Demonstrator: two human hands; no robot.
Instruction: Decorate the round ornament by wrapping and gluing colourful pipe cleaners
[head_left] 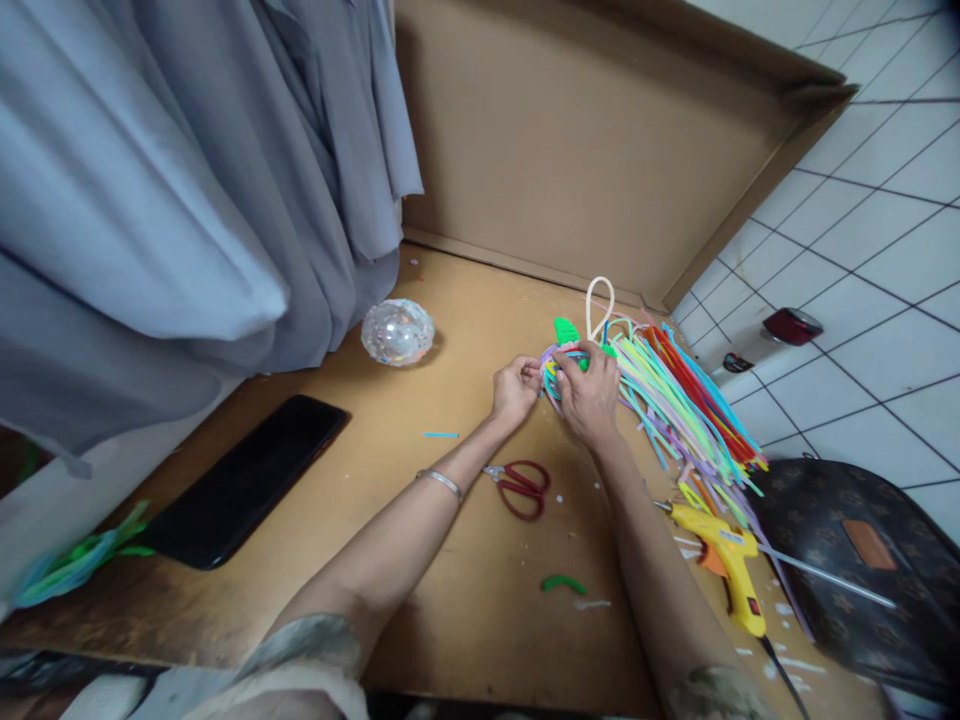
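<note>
A small colourful pipe-cleaner craft piece [551, 376] is between my two hands near the far side of the table. It has lilac, blue and yellow curved strands and a green leaf-like part [566, 331]. A cream loop [600, 308] rises just behind it. My left hand [517, 390] pinches its left edge, fingertips together. From the right, my right hand [591, 390] grips it with bent fingers and hides much of it. Red-handled scissors [523, 488] lie nearer me, below my left wrist.
Pipe cleaners [682, 390] are heaped on the right, beside a yellow glue gun [724, 555] and a dark bag [855, 560]. A clear bowl [397, 332] and black phone [247, 480] lie left. Grey cloth [300, 150] hangs there; a cardboard panel [585, 130] stands behind.
</note>
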